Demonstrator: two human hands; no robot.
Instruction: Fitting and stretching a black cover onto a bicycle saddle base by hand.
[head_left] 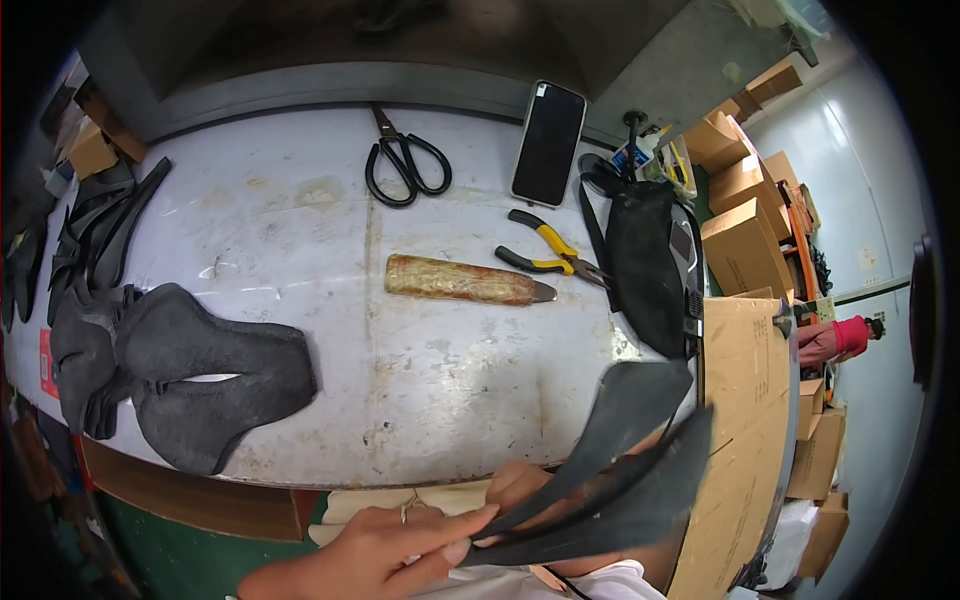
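Low in the view, my left hand [390,550], with a ring on one finger, pinches the narrow end of a black, curved, flexible sheet piece [630,510]. The piece spreads into two wide flaps toward the right, and its lower flap is slightly blurred. My right hand [514,484] is behind and between the flaps, its curled fingers against the piece; most of it is hidden. On the table to the left lie matching black cut pieces [220,370], one with a slit through its middle, beside a stack of similar ones [85,350].
On the white worktable [450,390] lie a tape-wrapped blade tool [460,280], yellow-and-black pliers [555,255], black-handled scissors [405,165] and a phone [548,145]. A black pouch [645,270] lies at the right edge. Cardboard boxes [745,245] and a distant person [845,340] are farther right.
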